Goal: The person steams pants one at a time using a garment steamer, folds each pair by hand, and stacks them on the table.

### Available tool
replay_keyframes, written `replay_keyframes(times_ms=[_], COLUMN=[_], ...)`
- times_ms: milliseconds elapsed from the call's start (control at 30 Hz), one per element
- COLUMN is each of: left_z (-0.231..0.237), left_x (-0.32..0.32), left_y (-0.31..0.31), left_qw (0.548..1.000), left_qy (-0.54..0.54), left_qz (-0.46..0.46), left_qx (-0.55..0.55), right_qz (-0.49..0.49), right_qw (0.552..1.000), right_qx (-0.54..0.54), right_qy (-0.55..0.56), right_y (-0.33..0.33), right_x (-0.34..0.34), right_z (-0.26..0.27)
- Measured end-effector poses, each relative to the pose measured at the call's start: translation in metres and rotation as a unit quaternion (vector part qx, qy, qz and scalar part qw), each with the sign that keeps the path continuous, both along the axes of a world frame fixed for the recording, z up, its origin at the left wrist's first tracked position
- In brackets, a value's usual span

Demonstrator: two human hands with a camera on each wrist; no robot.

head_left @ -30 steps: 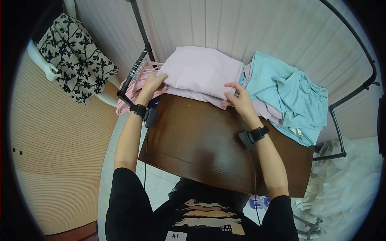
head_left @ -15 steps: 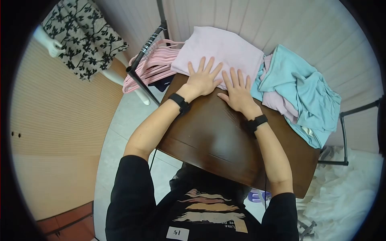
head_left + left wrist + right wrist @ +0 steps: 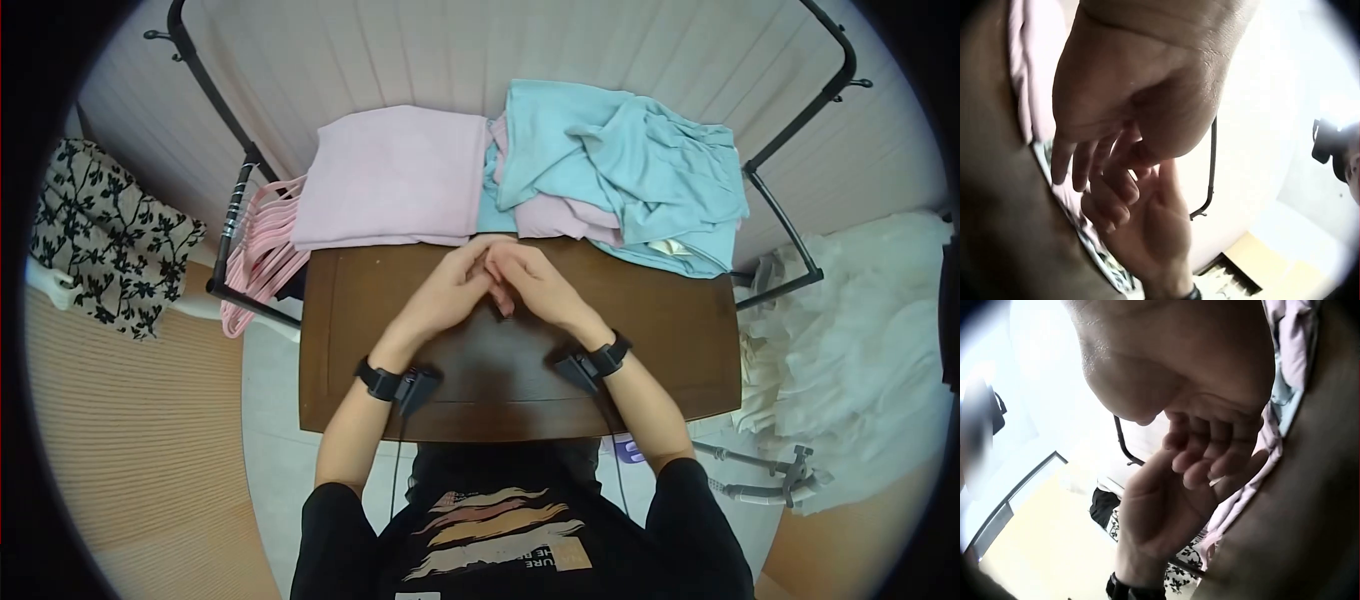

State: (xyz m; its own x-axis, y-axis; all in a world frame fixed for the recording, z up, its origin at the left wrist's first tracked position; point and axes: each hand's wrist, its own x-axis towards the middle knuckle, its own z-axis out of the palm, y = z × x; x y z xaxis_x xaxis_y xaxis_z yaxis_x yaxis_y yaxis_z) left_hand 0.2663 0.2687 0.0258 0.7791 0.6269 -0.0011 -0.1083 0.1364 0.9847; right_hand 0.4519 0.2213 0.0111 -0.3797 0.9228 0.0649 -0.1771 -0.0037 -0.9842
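My left hand (image 3: 448,290) and right hand (image 3: 542,284) meet over the table, their fingers overlapping and loosely bent. Neither holds any cloth. In the left wrist view the right hand (image 3: 1154,234) faces the left palm; the right wrist view shows the left hand (image 3: 1160,509) beyond the right hand's curled fingers (image 3: 1219,447). Just past the hands, a pale pink folded cloth (image 3: 395,175) lies flat and squared at the table's back left. Beside it, a crumpled light blue garment (image 3: 640,160) lies over another pink piece (image 3: 565,217).
Under the cloths is a dark brown table (image 3: 380,320). Pink hangers (image 3: 265,250) hang on a black rack (image 3: 215,90) at left, near a mannequin in a floral skirt (image 3: 110,240). White ruffled fabric (image 3: 850,320) stands at right; cables hang from both wrist cameras.
At first the hands were at the pink cloth's edges, then spread flat on its front part. Now they have left it and come together nearer the body. The head view has turned.
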Motion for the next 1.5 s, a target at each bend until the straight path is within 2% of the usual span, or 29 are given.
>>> replay_keyframes(times_ms=[67, 133, 267, 333, 400, 467, 533, 567, 633, 700, 767, 800, 867, 900, 933, 1000, 1133, 1200, 1233, 1300, 1333, 1400, 1433, 1467, 1500], left_z=[-0.014, -0.029, -0.05, -0.051, -0.057, -0.061, -0.043, -0.043, -0.046, -0.048, -0.05, -0.052, -0.051, -0.05, -0.049, -0.051, -0.053, -0.055, -0.055, -0.057, -0.056, -0.048, -0.042, -0.032, -0.016], left_x=[0.025, 0.04, 0.053, 0.049, 0.048, 0.05, 0.057, 0.057, 0.052, 0.051, 0.052, 0.052, 0.052, 0.052, 0.051, 0.05, 0.05, 0.05, 0.05, 0.049, 0.048, 0.048, 0.046, 0.046, 0.046], left_y=[-0.012, -0.017, -0.022, -0.019, -0.019, -0.015, -0.026, -0.025, -0.022, -0.022, -0.021, -0.021, -0.02, -0.02, -0.021, -0.02, -0.018, -0.018, -0.017, -0.017, -0.016, -0.018, -0.022, -0.028, -0.037], left_qw=[0.995, 0.989, 0.992, 0.995, 0.992, 0.99, 0.982, 0.982, 0.986, 0.986, 0.986, 0.986, 0.986, 0.986, 0.986, 0.987, 0.987, 0.987, 0.987, 0.989, 0.99, 0.993, 0.994, 0.995, 0.99], left_qy=[-0.043, -0.062, -0.046, -0.014, -0.034, -0.077, -0.076, -0.083, -0.058, -0.063, -0.068, -0.069, -0.07, -0.071, -0.072, -0.072, -0.069, -0.068, -0.069, -0.071, -0.074, -0.083, -0.09, -0.083, -0.14], left_qz=[0.018, 0.021, 0.06, 0.067, 0.066, 0.048, 0.091, 0.087, 0.057, 0.051, 0.046, 0.044, 0.044, 0.042, 0.039, 0.037, 0.028, 0.026, 0.025, 0.015, 0.004, 0.0, -0.005, 0.0, 0.005], left_qx=[-0.088, -0.131, -0.097, -0.075, -0.099, -0.108, -0.148, -0.149, -0.145, -0.147, -0.143, -0.144, -0.142, -0.143, -0.144, -0.142, -0.141, -0.143, -0.144, -0.132, -0.118, -0.086, -0.055, -0.054, -0.029], right_qz=[-0.07, -0.099, -0.132, -0.148, -0.154, -0.143, -0.26, -0.323, -0.451, -0.576, -0.642, -0.641, -0.607, -0.568, -0.567, -0.574, -0.624, -0.667, -0.666, -0.674, -0.673, -0.637, -0.596, -0.565, -0.535], right_qw=[0.995, 0.994, 0.991, 0.988, 0.987, 0.975, 0.898, 0.862, 0.797, 0.617, 0.511, 0.51, 0.54, 0.564, 0.565, 0.601, 0.591, 0.588, 0.588, 0.537, 0.537, 0.563, 0.508, 0.526, 0.543], right_qx=[-0.002, 0.002, -0.038, 0.011, -0.007, 0.04, 0.168, 0.166, 0.178, 0.244, 0.195, 0.2, -0.024, -0.047, -0.046, -0.073, -0.055, 0.047, 0.047, 0.208, 0.209, 0.288, 0.411, 0.436, 0.461], right_qy=[-0.065, -0.041, -0.005, -0.049, -0.053, -0.166, -0.313, -0.354, -0.361, -0.477, -0.537, -0.537, -0.582, -0.598, -0.598, -0.552, -0.509, -0.456, -0.456, -0.463, -0.463, -0.441, -0.467, -0.463, -0.454], right_y=[-0.007, -0.011, -0.013, -0.012, -0.014, -0.023, -0.039, -0.05, -0.059, -0.052, -0.045, -0.04, -0.028, -0.023, -0.023, -0.019, -0.023, -0.024, -0.025, -0.027, -0.031, -0.044, -0.048, -0.056, -0.069], right_x=[0.006, 0.008, 0.008, 0.007, 0.011, 0.03, 0.063, 0.084, 0.146, 0.24, 0.321, 0.342, 0.372, 0.39, 0.387, 0.378, 0.361, 0.354, 0.348, 0.325, 0.304, 0.25, 0.228, 0.197, 0.163], right_z=[-0.008, -0.018, -0.022, -0.026, -0.031, 0.016, 0.035, 0.053, 0.071, 0.059, 0.042, 0.037, 0.028, 0.017, 0.014, 0.014, 0.015, 0.018, 0.022, 0.04, 0.055, 0.086, 0.097, 0.107, 0.113])
